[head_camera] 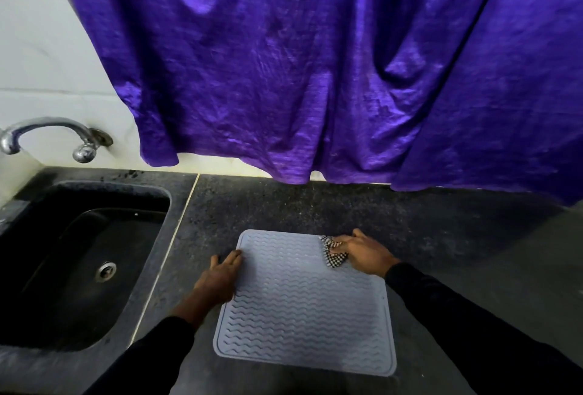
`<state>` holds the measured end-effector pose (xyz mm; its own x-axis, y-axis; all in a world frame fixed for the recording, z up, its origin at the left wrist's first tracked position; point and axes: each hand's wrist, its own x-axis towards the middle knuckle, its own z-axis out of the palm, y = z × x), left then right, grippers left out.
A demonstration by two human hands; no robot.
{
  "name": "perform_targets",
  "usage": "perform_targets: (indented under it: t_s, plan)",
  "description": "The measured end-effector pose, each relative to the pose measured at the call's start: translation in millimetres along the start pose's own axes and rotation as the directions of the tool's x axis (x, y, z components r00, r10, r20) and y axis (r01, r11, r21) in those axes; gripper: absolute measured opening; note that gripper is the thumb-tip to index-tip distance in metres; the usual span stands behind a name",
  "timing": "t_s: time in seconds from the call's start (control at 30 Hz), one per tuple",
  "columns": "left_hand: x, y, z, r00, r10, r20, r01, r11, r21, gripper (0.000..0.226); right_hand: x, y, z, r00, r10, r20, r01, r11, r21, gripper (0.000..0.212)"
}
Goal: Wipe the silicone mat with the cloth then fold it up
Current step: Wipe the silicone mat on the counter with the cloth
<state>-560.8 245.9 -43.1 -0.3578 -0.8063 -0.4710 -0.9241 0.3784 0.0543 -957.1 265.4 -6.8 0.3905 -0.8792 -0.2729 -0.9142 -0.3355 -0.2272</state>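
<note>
mat (303,306) lies flat on desk (252,205), unfolded; wiping under way, judged early; fold not yet done. cloth (334,257) bunched at mat's far right corner; right grip (362,252) presses it down, fingers mostly straight; left grip (220,274) open, flat on mat's left edge, pinning it. room: sink (104,192) lies off to the left; bare desk beyond and right of mat; curtain (315,79) hangs behind, apart from mat.
</note>
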Motion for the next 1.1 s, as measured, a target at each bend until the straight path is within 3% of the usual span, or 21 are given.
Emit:
perform_targets:
  t_s: [0.17,0.4,0.57,0.67,0.8,0.87,0.97,1.1]
  plan:
    - [1.9,2.8,-2.7,1.0,-0.008,0.026,0.009,1.0,-0.024,0.078,7.0,-5.3,-29.3,0.999,-0.03,0.041,0.033,0.997,-0.068,0.042]
    - [8.6,-7.8,3.6,0.999,0.036,0.034,-0.037,0.999,0.03,0.082,8.0,-27.6,-10.5,1.0,-0.015,-0.001,0.015,1.0,0.004,0.061]
    - [8.9,-4.7,4.0,0.999,0.027,0.032,-0.028,0.999,0.032,0.086,-21.0,-6.7,5.8,0.995,0.052,-0.08,-0.05,0.998,0.025,0.068]
    - [6.3,-1.8,2.7,0.999,0.018,0.028,-0.019,0.999,0.029,0.085,-32.0,11.9,3.2,0.997,0.063,-0.04,-0.064,0.998,-0.001,0.071]
    - [6.6,-2.4,3.1,1.0,0.018,0.012,-0.019,0.999,0.031,0.083,-25.9,29.3,-9.1,0.995,0.091,0.035,-0.091,0.996,-0.005,0.053]
    - [7.5,-4.4,3.7,1.0,0.018,0.024,-0.019,0.999,0.026,0.084,-17.8,21.4,-21.6,0.993,0.12,-0.009,-0.12,0.992,0.032,0.044]
    - [7.5,-2.7,1.0,0.999,0.012,0.049,-0.015,0.999,0.053,0.087,-5.2,-3.9,-31.2,0.994,0.08,-0.07,-0.076,0.995,0.062,0.048]
    - [7.2,-1.1,1.0,0.999,0.018,0.037,-0.019,0.999,0.046,0.086,-10.0,-9.6,-7.8,0.998,0.063,-0.019,-0.062,0.996,0.057,0.054]
